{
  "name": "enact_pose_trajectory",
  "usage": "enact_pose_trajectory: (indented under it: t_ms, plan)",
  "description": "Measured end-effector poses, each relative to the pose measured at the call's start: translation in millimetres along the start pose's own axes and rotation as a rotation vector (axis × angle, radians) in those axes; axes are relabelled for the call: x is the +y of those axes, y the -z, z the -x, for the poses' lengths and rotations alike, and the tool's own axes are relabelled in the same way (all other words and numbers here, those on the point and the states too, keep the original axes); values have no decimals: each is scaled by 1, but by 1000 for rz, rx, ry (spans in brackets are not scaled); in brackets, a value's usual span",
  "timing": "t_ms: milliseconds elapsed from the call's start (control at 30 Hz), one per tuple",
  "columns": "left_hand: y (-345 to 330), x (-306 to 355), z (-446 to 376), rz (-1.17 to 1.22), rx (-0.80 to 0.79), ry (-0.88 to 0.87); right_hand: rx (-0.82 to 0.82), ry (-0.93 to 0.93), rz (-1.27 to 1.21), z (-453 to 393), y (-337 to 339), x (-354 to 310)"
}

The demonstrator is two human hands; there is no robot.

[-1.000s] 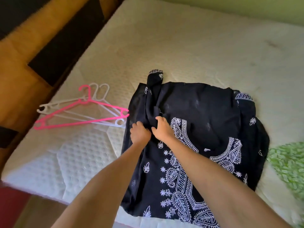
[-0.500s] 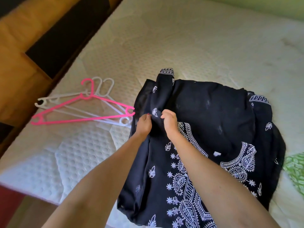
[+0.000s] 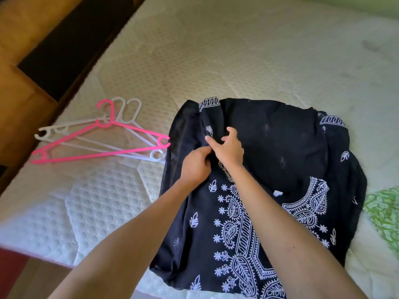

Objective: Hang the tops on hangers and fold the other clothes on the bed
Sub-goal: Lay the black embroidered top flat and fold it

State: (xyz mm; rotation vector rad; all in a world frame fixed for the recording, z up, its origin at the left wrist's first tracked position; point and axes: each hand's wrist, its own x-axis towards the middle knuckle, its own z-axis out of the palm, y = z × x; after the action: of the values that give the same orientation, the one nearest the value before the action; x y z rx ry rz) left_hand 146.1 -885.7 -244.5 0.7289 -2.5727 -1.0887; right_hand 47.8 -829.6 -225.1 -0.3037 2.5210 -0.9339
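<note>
- Head view: a bare white quilted mattress (image 3: 248,61) fills most of the frame; its near left corner shows a raised dotted pattern.
- Left of the mattress runs a brown wooden bed frame (image 3: 23,87) with a dark gap along it; a strip of red floor (image 3: 10,264) shows at the lower left.
- A pale green wall (image 3: 356,3) edges the top right corner.
- A green patterned cloth (image 3: 384,214) lies on the mattress at the right edge, just beside the top.
- Three hangers lie stacked on the mattress left of the top: a pink hanger (image 3: 101,145) over two white hangers (image 3: 133,145), hooks pointing away from the person. The pink one's right end lies just beside the top's left edge.
- The top (image 3: 280,152) is black, with white embroidery: paisleys, stars and leaf sprigs around a neckline, and banded cuffs. It lies rumpled on the near right part of the mattress, its lower part hanging over the near edge.
- A sleeve (image 3: 210,117) lies folded across the top's upper left, cuff pointing away.
- The left hand (image 3: 195,167) has its fingers curled, pinching black fabric just below the sleeve.
- The right hand (image 3: 228,147) rests on the sleeve, thumb and fingers spread and only loosely bent; whether it grips is unclear.
- The two hands touch.
</note>
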Motion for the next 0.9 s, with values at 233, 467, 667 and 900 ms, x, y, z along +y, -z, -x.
enact_pose_trajectory:
  t_ms: [233, 467, 667, 900]
  plan:
    - [-32, -4, 48, -252, -136, -199, -115, -322, -818, 18, 27, 35]
    - [-31, -13, 65, -360, -134, 59, 1, -732, -900, 106, 37, 132]
    - [-35, -5, 74, -543, -87, 6, 377, -443, -389, 114, 34, 154]
    - [-61, 21, 92, -507, -237, -154, 274, -404, -62, 69, 66, 148]
